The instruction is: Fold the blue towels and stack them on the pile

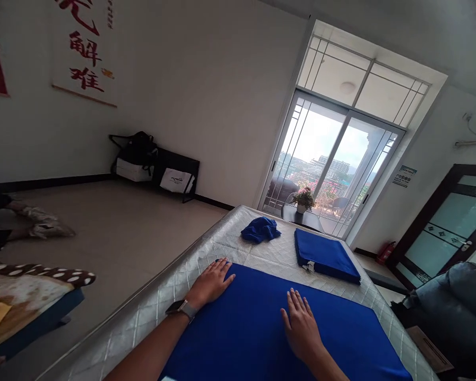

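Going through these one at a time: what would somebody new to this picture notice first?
Probably the large blue cloth in the foreground, with the left hand at its far left corner and the right hand flat near its middle. Beyond it on the pale mattress lie a crumpled blue cloth and, farther right, a folded blue stack. Behind the mattress, the bright glass door stands out.

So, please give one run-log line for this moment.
left hand: at corner of spread blue cloth; right hand: palm down on it; beyond: folded blue cloth, crumpled blue cloth
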{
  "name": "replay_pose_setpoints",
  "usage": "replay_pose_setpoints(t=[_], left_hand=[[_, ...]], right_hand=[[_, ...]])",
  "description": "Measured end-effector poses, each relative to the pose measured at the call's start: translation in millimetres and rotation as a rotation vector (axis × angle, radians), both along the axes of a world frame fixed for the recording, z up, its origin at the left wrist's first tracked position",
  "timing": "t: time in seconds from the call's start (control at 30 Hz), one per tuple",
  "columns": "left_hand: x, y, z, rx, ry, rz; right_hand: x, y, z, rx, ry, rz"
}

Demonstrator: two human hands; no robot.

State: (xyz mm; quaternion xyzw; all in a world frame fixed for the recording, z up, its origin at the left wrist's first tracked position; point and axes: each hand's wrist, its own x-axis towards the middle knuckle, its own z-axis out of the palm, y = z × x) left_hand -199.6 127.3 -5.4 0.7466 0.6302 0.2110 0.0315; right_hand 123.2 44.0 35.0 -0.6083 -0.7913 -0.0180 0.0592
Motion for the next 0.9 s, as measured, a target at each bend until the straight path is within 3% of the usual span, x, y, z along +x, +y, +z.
replay_pose_setpoints(t=[0.1,0.2,0.37,0.6,0.9], left_hand=[[-1.6,3.2,-4.6,0.034,0.01,-0.006],[-3.6,6.2,-10.0,0.085,0.045,-0.009],[-4.8,7.5,-15.5,0.113,0.075,-0.022],[-3.5,5.6,-9.8,0.043,0.024,0.005],[-7.2,9.4,-12.5,0.019,0.045,-0.005]], right_hand=[[-71.5,2.1,3.0,-0.057,0.107,0.153],[-120.5,16.3,0.5,-0.082,0.192,0.244],[-144.4,44.4,-8.6,-0.112,0.252,0.219],[-93.1,61.8,-11.8,-0.139,0.215,0.158],[46.6,68.0,-8.9,-0.195,0.133,-0.011]])
